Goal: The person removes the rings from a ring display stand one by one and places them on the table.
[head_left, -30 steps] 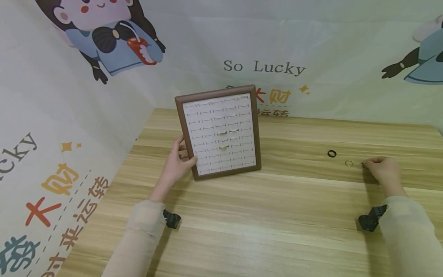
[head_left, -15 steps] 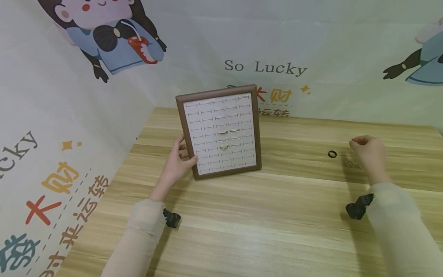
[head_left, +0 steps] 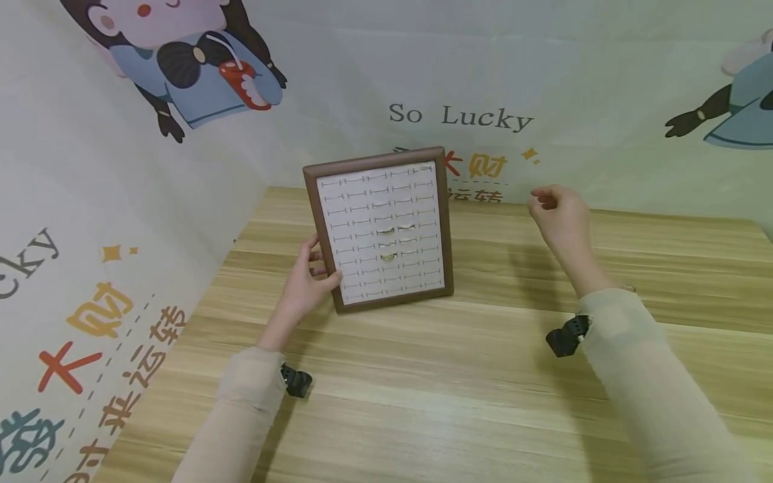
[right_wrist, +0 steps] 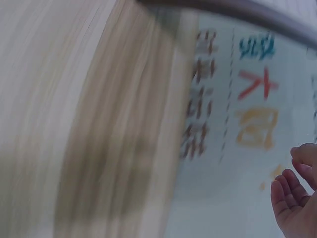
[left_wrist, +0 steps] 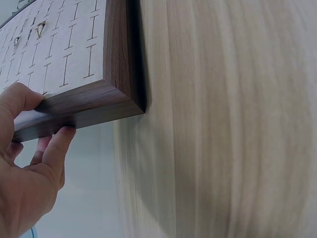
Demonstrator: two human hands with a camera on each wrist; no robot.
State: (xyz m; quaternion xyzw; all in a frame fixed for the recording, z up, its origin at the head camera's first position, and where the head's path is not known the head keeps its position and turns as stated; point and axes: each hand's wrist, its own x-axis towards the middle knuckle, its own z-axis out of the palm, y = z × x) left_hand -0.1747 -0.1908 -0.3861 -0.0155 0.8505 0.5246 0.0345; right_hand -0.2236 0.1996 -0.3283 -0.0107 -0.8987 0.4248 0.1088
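A brown-framed ring display board with a white slotted face stands tilted on the table. Several rings sit in its middle slots; one gold ring shows in the left wrist view. My left hand grips the board's left edge, thumb on the front and fingers behind. To the board's right, my right hand is raised above the table, thumb and forefinger drawn together. It appears to pinch a small ring, which the fingertips hide. In the right wrist view, this hand is cut by the frame edge.
Part of a loose ring shows past my right sleeve; the arm hides the nearby tabletop. The wooden table runs back to a printed cloth. The board's frame crosses the top of the right wrist view.
My right hand has lifted from the rings on the right and moved left and away from me, towards the board. The black ring is now hidden. My left hand and the board stay put.
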